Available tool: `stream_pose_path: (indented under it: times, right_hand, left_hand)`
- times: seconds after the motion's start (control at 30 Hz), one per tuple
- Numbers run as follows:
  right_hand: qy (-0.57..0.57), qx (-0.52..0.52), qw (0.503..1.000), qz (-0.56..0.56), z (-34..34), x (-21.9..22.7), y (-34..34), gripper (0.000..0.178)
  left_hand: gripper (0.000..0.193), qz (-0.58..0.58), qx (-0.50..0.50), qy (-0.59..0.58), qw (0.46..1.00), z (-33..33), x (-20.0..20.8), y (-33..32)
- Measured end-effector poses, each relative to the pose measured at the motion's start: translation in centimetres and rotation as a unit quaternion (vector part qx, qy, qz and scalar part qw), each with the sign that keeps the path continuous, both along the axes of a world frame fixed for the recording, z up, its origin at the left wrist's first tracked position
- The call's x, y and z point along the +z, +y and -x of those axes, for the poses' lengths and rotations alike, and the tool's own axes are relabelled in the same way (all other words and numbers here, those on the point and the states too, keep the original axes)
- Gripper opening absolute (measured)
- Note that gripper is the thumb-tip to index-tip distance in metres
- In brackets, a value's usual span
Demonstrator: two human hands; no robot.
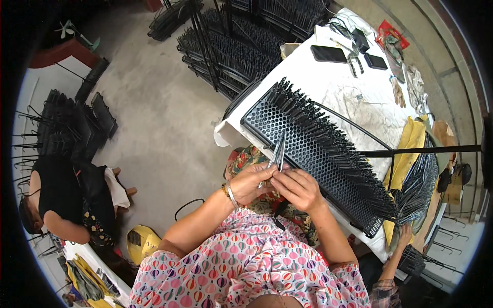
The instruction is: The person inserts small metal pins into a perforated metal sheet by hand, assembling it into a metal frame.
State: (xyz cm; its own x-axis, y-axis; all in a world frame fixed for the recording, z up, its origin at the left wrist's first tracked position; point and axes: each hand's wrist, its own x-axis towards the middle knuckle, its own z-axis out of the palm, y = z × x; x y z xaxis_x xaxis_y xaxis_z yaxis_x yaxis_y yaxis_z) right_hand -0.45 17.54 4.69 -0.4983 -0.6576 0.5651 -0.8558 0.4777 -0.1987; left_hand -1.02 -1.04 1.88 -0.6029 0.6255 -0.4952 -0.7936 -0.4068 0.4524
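In front of my body, my left hand closes around a small bundle of thin, silvery pointed pieces. Their tips point away from me, and their exact kind is unclear. My right hand meets the left one, its fingers pinched at the lower end of the same bundle. Just beyond both hands, a black perforated rack lies aslant along the table edge. Dense rows of slim black pieces stand up in its far side, while bare holes show on the side nearer me.
On the white-covered table lie a phone and cables. A black bar crosses at right, near a pile of thin dark pieces by a co-worker's hand. Another person bends at left. Loaded racks stand behind.
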Motion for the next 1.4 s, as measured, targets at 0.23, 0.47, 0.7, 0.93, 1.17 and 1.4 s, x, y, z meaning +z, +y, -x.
stream_pose_path:
  times: [0.23, 0.47, 0.7, 0.93, 1.17, 1.4]
  right_hand:
    - [-0.019, -0.097, 0.981, 0.165, 3.9, 3.9, -0.5, 0.019]
    - [-0.225, -0.200, 0.902, 0.309, 10.4, 7.4, -2.3, 0.013]
    - [-0.248, -0.182, 0.896, 0.320, 14.1, 5.0, -3.4, 0.015]
    - [-0.209, -0.209, 0.907, 0.301, 14.1, 5.5, -3.8, 0.014]
    - [-0.213, -0.206, 0.901, 0.317, 14.1, 4.9, -4.3, 0.014]
    - [-0.213, -0.203, 0.915, 0.276, 14.4, 2.8, -4.2, 0.014]
  left_hand:
    - [0.036, -0.094, 0.042, -0.029, 0.994, 1.1, 1.6, -0.6]
    - [0.034, -0.014, -0.006, 0.030, 0.999, -0.6, 0.4, -0.1]
    - [0.031, -0.001, -0.015, 0.026, 1.000, -1.0, -0.1, 0.1]
    - [0.031, -0.002, -0.023, 0.019, 1.000, -1.0, 0.4, 0.2]
    - [0.036, 0.020, -0.045, 0.067, 0.997, -0.8, 1.4, 0.4]
    - [0.037, 0.030, -0.064, 0.088, 0.994, -0.8, 1.5, 0.2]
